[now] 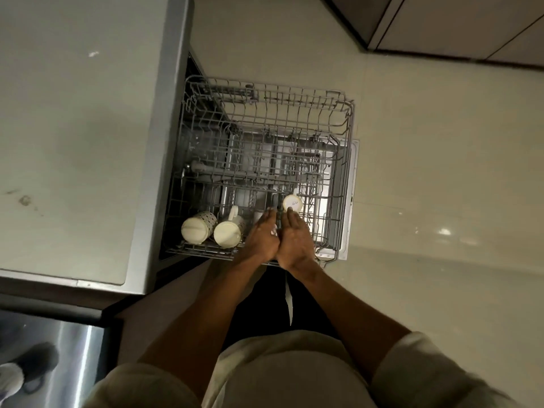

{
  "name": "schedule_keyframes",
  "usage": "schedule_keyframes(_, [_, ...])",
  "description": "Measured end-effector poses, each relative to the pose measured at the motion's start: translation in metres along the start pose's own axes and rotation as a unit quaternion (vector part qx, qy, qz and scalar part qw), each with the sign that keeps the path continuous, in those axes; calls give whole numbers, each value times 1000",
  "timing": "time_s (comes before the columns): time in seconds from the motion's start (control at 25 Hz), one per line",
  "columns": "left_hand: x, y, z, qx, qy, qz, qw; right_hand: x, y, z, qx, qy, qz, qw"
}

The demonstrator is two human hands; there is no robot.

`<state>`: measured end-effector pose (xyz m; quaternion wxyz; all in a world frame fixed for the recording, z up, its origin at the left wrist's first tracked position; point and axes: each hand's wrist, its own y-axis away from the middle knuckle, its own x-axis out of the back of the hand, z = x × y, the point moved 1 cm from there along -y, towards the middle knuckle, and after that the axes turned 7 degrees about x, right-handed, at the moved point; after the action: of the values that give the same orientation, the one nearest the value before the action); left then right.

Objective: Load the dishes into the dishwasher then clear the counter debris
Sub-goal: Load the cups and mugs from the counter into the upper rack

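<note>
The dishwasher's grey wire rack (338,119) is pulled out over the floor. Two cream mugs lie upside down at its near left: a dotted mug (197,228) and a plain mug (228,233) with its handle up. A small cream cup (293,203) stands upside down further right. My left hand (260,238) and my right hand (294,241) sit side by side over the rack's near edge, fingers fairly straight and pointing away. My right fingertips reach the small cup's base. A pale glint shows between my hands; what it is I cannot tell.
The grey counter (73,142) fills the left, with a white crumb (93,53) and a brownish stain (25,200) on it. Pale floor lies to the right, a cabinet (471,25) at top right. A shoe (26,369) shows at bottom left beside a steel surface.
</note>
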<state>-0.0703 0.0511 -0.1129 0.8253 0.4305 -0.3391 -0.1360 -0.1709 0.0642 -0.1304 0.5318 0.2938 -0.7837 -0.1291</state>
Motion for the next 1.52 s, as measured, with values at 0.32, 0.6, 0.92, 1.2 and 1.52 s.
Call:
schedule_keyframes(0.32, [20, 58, -16, -30, 41, 122, 991, 25, 25, -39, 115, 63, 32, 991])
schedule_keyframes(0.6, [43, 108, -48, -80, 51, 213, 972, 34, 51, -89, 204, 94, 72, 972])
schedule_keyframes(0.92, [99, 190, -116, -130, 66, 355, 923, 31, 85, -198, 288, 128, 131, 940])
schedule_keyframes(1.2, [130, 265, -234, -87, 92, 443, 887, -13, 123, -317, 391, 137, 170, 894])
schedule_keyframes(1.52, [137, 349, -353, 14, 180, 559, 809, -79, 168, -447, 573, 158, 150, 790])
